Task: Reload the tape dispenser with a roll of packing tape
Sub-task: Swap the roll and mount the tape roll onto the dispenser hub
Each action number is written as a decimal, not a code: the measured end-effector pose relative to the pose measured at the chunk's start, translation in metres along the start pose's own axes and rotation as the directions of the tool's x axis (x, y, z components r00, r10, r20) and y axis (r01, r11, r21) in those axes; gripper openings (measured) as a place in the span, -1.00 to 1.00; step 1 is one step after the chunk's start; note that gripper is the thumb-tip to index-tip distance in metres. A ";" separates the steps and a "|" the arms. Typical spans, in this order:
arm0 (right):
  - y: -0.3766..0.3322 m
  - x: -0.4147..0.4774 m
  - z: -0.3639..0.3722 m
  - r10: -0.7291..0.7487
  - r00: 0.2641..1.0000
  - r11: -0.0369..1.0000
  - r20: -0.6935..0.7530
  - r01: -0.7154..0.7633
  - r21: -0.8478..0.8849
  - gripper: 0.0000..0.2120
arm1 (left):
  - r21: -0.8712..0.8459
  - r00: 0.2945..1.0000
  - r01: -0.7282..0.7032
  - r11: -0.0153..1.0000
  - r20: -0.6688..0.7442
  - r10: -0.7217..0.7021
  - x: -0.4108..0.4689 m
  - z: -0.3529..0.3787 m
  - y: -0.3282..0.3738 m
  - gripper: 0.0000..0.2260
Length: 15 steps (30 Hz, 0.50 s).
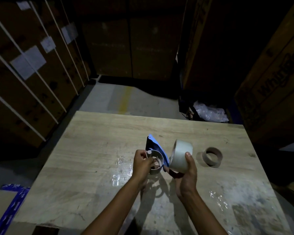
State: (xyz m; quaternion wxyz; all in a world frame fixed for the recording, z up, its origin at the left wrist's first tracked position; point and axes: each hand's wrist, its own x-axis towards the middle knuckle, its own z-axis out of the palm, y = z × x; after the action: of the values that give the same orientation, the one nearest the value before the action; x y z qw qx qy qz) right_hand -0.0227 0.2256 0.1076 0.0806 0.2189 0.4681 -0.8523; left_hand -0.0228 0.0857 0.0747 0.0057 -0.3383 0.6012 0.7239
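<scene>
Above a wooden table (95,133), the left hand (141,164) clenches the blue tape dispenser (155,156), its fingers hooked over the bare hub, apparently steadying it open side up. Just right of those fingers, the right hand (187,177) grips a fresh roll of packing tape (181,156), thumb on its rim, tilted towards the hub. Beyond the thumb, an empty cardboard core (212,156) lies discarded.

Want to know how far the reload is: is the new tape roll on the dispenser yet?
Not yet. The tape roll is in the right hand, beside the dispenser, whose hub shows bare.
</scene>
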 end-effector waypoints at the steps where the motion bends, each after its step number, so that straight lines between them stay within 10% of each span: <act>1: -0.002 0.003 -0.001 0.000 1.000 1.000 -0.007 0.000 0.014 -0.27 | -0.012 1.000 -0.007 1.000 0.015 0.007 -0.003 -0.002 0.002 -0.75; 8: -0.030 0.020 -0.006 0.082 0.995 0.988 0.059 -0.089 0.128 -0.64 | -0.202 0.979 -0.014 0.979 0.195 0.054 -0.025 -0.018 0.015 -0.45; 15: -0.043 0.034 -0.014 0.262 0.953 0.944 0.151 -0.286 0.162 -0.09 | -0.202 0.915 -0.097 0.975 0.368 0.167 -0.048 -0.018 0.035 -0.35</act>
State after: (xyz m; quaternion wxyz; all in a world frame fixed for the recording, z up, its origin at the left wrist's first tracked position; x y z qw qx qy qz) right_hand -0.0631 0.2629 0.1187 0.2077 0.2336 0.3470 -0.8842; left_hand 0.0080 0.0793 0.1278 0.0433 -0.1480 0.5422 0.8260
